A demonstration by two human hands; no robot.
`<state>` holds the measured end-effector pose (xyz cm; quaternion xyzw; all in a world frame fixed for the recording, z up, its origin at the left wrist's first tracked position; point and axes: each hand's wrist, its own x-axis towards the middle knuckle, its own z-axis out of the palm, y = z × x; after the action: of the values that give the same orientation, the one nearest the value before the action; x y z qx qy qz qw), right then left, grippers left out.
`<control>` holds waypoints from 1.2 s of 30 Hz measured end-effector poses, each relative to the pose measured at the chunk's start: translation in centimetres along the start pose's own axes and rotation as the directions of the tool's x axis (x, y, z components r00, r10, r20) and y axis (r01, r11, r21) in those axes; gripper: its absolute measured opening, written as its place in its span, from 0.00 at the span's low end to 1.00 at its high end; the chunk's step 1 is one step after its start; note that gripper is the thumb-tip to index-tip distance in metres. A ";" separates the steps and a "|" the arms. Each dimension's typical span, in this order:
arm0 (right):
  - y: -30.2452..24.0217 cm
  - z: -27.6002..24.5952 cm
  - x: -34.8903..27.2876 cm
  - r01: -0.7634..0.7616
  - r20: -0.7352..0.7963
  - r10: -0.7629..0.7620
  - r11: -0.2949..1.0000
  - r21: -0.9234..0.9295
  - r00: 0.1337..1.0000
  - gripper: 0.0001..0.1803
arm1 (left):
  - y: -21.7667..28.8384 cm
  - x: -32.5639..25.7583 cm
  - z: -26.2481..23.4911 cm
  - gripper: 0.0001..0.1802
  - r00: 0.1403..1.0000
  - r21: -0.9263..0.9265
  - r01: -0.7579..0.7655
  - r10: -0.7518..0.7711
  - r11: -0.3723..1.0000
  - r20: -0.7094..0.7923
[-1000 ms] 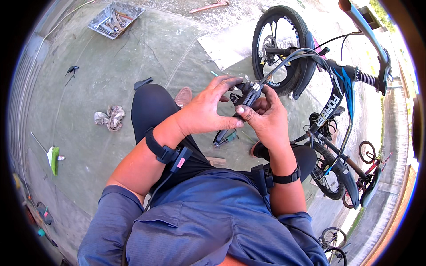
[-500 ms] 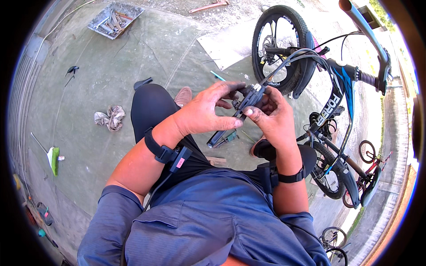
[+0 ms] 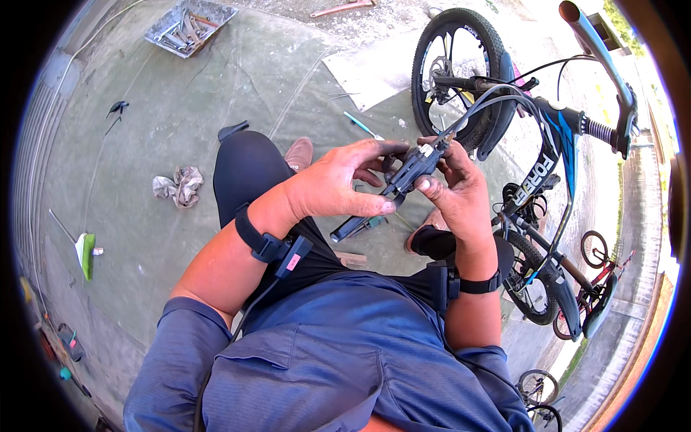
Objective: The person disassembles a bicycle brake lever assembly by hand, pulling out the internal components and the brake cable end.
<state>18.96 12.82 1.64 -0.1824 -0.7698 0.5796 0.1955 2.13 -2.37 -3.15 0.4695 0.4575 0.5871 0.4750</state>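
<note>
A black bicycle brake lever (image 3: 412,171) with its housing is held between my two hands above my knees. My left hand (image 3: 327,176) has its thumb and fingers about the lever's left side, the fingertips partly hidden behind it. Closed on the upper right side is my right hand (image 3: 461,194), its thumb against the housing and its fingers behind. The lever's dark blade end (image 3: 348,229) points down toward my lap. Black cables (image 3: 497,92) run from the housing up to the bicycle frame (image 3: 551,144) at my right. Both hands have dark smudges.
The bicycle's front wheel (image 3: 457,75) and handlebar (image 3: 601,54) stand ahead to the right. A metal tray (image 3: 167,45) of tools is far left. A crumpled rag (image 3: 183,187), a green-headed brush (image 3: 86,257) and a blue-handled tool (image 3: 360,124) lie on the floor.
Both hands and the brake lever have shifted slightly right, and the housing has turned a little in my grip. The left fingers are spread somewhat wider; the blue-handled tool shows more fully.
</note>
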 end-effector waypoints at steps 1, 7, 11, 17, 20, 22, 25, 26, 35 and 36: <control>0.0 0.0 -0.1 -0.020 0.013 0.019 0.999 0.036 1.000 0.31 | 0.0 0.0 0.0 0.48 1.000 -0.002 0.004 -0.004 1.000 0.001; -0.3 0.2 0.0 -0.159 0.113 0.135 0.959 0.234 0.984 0.33 | 0.3 -0.2 0.0 0.48 0.999 -0.020 0.049 -0.048 0.999 0.021; -0.3 0.6 -0.1 -0.188 0.140 0.147 0.915 0.356 0.979 0.35 | 0.3 -0.5 -0.1 0.46 0.994 -0.162 0.097 -0.087 0.982 0.066; -0.8 1.8 0.1 -0.201 0.226 0.099 0.848 0.490 0.969 0.33 | -0.1 -0.6 0.2 0.45 0.979 -0.423 0.132 -0.050 0.896 0.200; -0.5 2.2 0.1 -0.203 0.210 0.103 0.818 0.538 0.972 0.31 | -0.4 -0.5 -0.3 0.43 0.962 -0.455 0.165 -0.041 0.875 0.269; -0.5 2.5 0.2 -0.196 0.186 0.108 0.799 0.568 0.977 0.29 | -0.3 -0.5 -0.3 0.41 0.961 -0.453 0.181 -0.058 0.873 0.271; -0.9 2.6 0.3 -0.193 0.141 0.137 0.796 0.574 0.981 0.27 | -0.1 -0.7 -0.6 0.35 0.969 -0.506 0.182 -0.067 0.843 0.237; -1.2 2.6 0.3 -0.199 0.114 0.163 0.802 0.564 0.980 0.27 | -0.1 -0.7 -0.8 0.33 0.970 -0.499 0.195 -0.092 0.844 0.223; -1.5 1.3 0.9 -0.103 -0.147 0.125 0.984 0.147 0.981 0.24 | 1.5 -1.1 -1.1 0.18 0.972 -0.173 0.191 -0.161 0.966 0.174; -1.9 1.9 1.0 -0.098 -0.155 0.119 0.986 0.132 0.981 0.22 | 1.4 -1.1 -0.7 0.16 0.981 -0.089 0.164 -0.153 0.982 0.117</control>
<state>17.02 11.29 3.11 -0.2584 -0.7027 0.6192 0.2366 1.40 -3.70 -1.95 0.4390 0.4374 0.5423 0.5673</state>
